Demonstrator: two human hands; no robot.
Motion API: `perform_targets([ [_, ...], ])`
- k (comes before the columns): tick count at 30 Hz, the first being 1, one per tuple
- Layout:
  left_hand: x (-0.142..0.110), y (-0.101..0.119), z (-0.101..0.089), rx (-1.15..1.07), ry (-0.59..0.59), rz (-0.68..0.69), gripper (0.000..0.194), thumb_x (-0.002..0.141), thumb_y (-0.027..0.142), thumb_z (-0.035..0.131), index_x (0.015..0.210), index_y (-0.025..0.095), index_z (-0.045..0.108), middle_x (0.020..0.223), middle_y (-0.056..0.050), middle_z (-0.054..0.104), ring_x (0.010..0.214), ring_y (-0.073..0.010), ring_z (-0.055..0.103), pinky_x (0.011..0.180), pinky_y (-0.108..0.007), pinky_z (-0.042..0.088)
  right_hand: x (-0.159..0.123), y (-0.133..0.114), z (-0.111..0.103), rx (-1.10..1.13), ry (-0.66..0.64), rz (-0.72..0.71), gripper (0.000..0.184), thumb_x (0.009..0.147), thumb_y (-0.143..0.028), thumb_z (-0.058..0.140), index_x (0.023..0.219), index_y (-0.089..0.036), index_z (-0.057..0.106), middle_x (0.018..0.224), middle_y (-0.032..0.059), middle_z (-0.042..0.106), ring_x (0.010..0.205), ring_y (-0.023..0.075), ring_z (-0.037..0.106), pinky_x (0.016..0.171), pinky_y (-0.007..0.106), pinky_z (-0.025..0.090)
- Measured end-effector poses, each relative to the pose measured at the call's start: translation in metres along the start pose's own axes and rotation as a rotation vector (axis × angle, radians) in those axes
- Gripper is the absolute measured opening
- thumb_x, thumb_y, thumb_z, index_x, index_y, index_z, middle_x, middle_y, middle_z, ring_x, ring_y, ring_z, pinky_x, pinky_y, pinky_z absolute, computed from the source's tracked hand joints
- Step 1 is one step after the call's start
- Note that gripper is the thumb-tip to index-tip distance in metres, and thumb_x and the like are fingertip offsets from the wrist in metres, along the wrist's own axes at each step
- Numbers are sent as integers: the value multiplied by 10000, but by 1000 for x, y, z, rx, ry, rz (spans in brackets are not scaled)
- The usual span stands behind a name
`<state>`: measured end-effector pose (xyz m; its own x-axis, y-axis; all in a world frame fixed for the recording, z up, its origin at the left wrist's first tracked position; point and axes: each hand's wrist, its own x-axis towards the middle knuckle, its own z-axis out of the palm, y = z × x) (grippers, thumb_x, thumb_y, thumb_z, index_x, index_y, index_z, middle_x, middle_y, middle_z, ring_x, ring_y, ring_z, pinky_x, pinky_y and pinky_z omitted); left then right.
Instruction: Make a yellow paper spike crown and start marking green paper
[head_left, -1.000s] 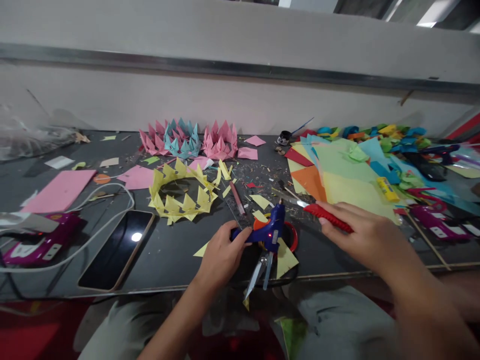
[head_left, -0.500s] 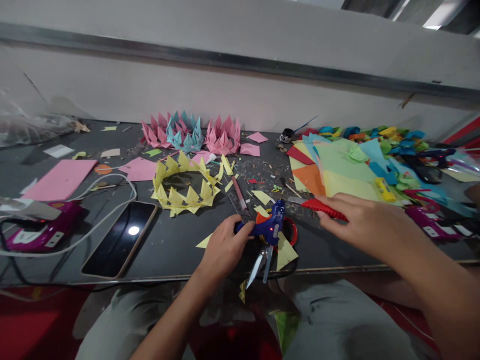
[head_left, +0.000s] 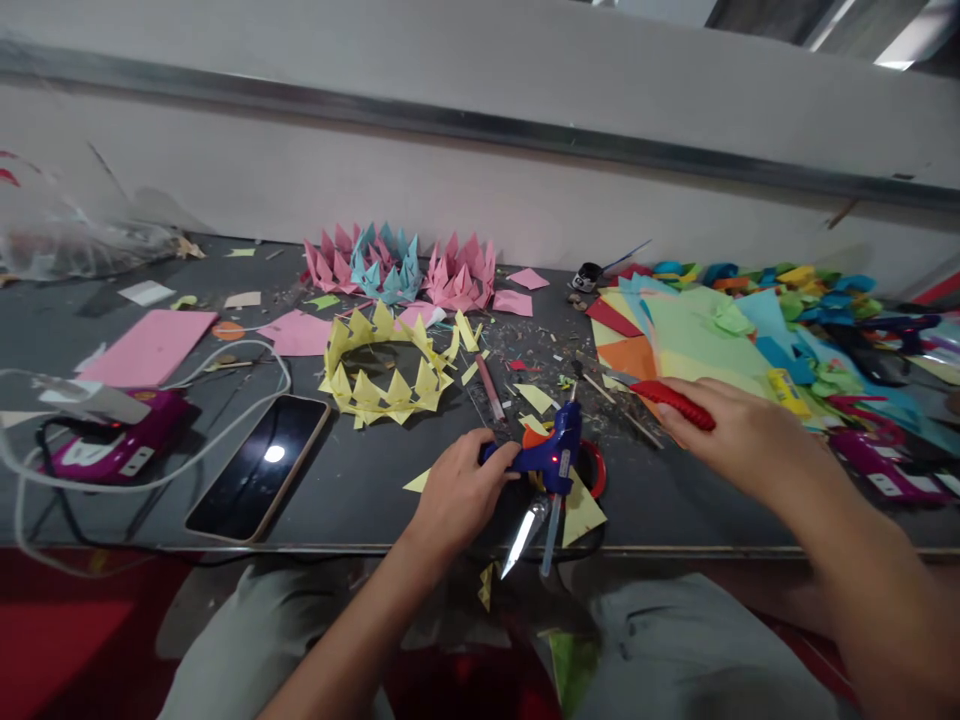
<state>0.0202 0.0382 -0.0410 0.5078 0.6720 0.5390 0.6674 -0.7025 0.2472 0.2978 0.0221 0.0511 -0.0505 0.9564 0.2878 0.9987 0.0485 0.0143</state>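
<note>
My left hand (head_left: pixel 466 488) is closed round the handle of a blue hot glue gun (head_left: pixel 556 455), whose nozzle points away from me and whose clear glue stick hangs out of the back. Its small red light is lit. Under the gun lie scissors (head_left: pixel 592 468) with red handles, their blades reaching over the table edge. To the right, my right hand (head_left: pixel 731 425) grips a red-handled craft knife (head_left: pixel 675 403), its thin blade aimed left and held apart from the nozzle. A yellow paper crown (head_left: pixel 386 395) stands left of the gun.
Pink and blue folded-paper crowns (head_left: pixel 461 278) stand by the wall. A phone (head_left: pixel 259 470) and a purple power strip (head_left: pixel 124 440) with cables lie left. Coloured paper sheets (head_left: pixel 705 340) are piled right, near another purple strip (head_left: pixel 889 465). Paper scraps litter the table.
My right hand has drawn the craft knife slightly right, away from the glue gun's nozzle, uncovering a thin stick. My left hand keeps its hold, and the whole view has shifted a little.
</note>
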Motion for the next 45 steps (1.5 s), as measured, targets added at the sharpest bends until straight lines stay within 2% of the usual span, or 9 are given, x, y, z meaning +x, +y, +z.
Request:
perform_targets([
  [2, 0, 0, 0, 9, -3, -18, 245, 887, 270, 412, 1059, 194, 568, 939, -91, 544, 808, -193, 546, 668, -307, 478, -2, 2, 8, 194, -5, 134, 367, 835, -387, 419, 1021, -145, 623, 900, 119, 669, 782, 242, 625, 657, 327, 463],
  [5, -1, 0, -1, 14, -11, -65, 242, 883, 277, 427, 1059, 193, 569, 956, -98, 550, 828, -200, 543, 698, -325, 467, -8, -2, 28, 641, -33, 360, 428, 836, -513, 367, 865, -159, 605, 603, 44, 600, 488, 151, 536, 481, 274, 436],
  [7, -1, -1, -1, 21, -9, -94, 252, 886, 291, 422, 1068, 191, 565, 962, -98, 555, 839, -205, 540, 712, -332, 458, -13, -8, 43, 908, -51, 437, 447, 800, -581, 385, 786, -173, 568, 579, 20, 575, 436, 120, 489, 403, 240, 405],
  [11, -1, -1, -1, 55, -17, -153, 263, 885, 313, 430, 1076, 187, 560, 944, -86, 569, 845, -211, 532, 720, -334, 436, -20, -19, 65, 1242, -92, 585, 441, 730, -565, 508, 917, -168, 552, 579, -1, 595, 415, 103, 480, 351, 203, 392],
  [16, 0, -1, 1, 113, -38, -242, 252, 881, 312, 445, 1063, 188, 568, 936, -75, 582, 848, -210, 527, 745, -338, 412, -27, -33, 63, 1586, -192, 698, 373, 741, -470, 527, 986, -189, 510, 529, -28, 587, 335, 81, 441, 289, 162, 322],
  [22, 1, -1, 3, 145, -73, -269, 237, 869, 293, 469, 1038, 170, 581, 918, -71, 598, 833, -217, 530, 737, -352, 404, -33, -56, 49, 1836, -304, 694, 362, 736, -436, 583, 1031, -248, 491, 569, -59, 581, 275, 28, 371, 241, 103, 251],
  [30, 2, 0, -6, -97, 66, -359, 191, 870, 269, 463, 957, 188, 612, 1027, -76, 606, 990, -220, 528, 929, -429, 320, -45, -75, 45, 1687, -327, 596, 445, 720, -531, 594, 1020, -231, 463, 593, -42, 572, 344, 61, 457, 275, 134, 329],
  [37, 8, 12, -28, -954, 119, -643, 278, 859, 362, 462, 814, 146, 632, 763, -40, 614, 701, -132, 545, 650, -250, 435, -63, -99, 37, 1471, -262, 482, 389, 789, -490, 531, 1060, -213, 491, 672, -11, 570, 436, 82, 496, 356, 180, 402],
  [45, 9, 14, -38, -1403, 97, -753, 345, 713, 473, 627, 790, 137, 642, 701, -18, 611, 576, -86, 491, 592, -227, 425, -70, -103, 48, 1403, -350, 244, 341, 823, -436, 506, 1092, -225, 508, 711, 4, 595, 428, 83, 522, 358, 183, 422],
])
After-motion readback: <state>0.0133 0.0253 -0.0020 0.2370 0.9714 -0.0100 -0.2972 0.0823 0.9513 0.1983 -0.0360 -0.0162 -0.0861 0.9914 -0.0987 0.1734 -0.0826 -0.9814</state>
